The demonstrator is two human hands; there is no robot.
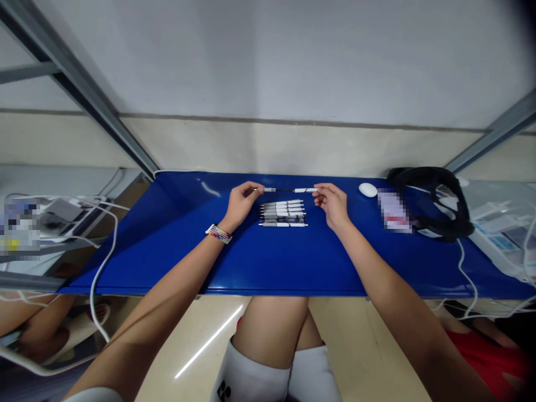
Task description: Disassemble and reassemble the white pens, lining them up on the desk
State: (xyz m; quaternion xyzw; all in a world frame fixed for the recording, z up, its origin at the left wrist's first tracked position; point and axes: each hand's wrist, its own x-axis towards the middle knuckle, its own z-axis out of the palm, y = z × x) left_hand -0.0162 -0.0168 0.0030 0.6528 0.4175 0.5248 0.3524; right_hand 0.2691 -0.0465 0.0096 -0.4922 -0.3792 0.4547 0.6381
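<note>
Over the far part of the blue table, my left hand [240, 205] pinches the short grey-white front section [270, 190] of a pen. My right hand [334, 204] has its fingertips closed on the white pen barrel [303, 190]. These two parts lie in one line, apart from each other, with a thin dark refill [285, 190] showing between them. Just below on the table, several white-and-grey pens [282, 213] lie side by side, their grey ends to the left. Neither hand touches that row.
The blue tabletop [276, 262] meets a wall at the back. Right of my right hand are a white oval object [368, 190], a blurred-out packet [394, 210] and a black headset-like strap [456, 215]. White cables [109, 251] hang at the left edge. People sit partly visible on both sides.
</note>
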